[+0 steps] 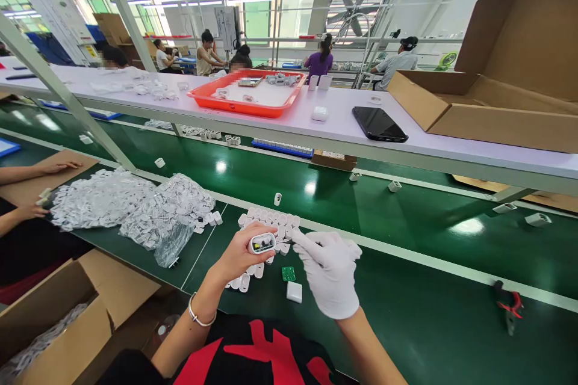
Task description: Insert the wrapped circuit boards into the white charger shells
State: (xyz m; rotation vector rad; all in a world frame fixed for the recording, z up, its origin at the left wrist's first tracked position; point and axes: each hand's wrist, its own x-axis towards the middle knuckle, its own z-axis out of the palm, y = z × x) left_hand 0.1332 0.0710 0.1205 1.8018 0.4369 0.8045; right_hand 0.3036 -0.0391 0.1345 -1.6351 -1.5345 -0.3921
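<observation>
My left hand (246, 252), bare with a bangle at the wrist, is closed around a white charger housing (263, 243). Its open end faces me and shows small electronic parts inside, one of them yellow. My right hand (329, 271) wears a white glove and is just right of the housing, apart from it. Its fingers are pressed together and point left; whatever they may hold is hidden against the white glove. Below, between my hands, lie a green circuit board (288, 274) and a white charger piece (294, 292). Rows of white housings (257, 215) lie behind my left hand.
Bags of white parts (103, 198) lie at left, near a co-worker's hands (31, 212). Red-handled pliers (510, 307) lie at right. Behind, a green conveyor (325, 192) carries scattered housings. The shelf above holds a red tray (244, 109), a phone (379, 124) and a cardboard box (506, 126).
</observation>
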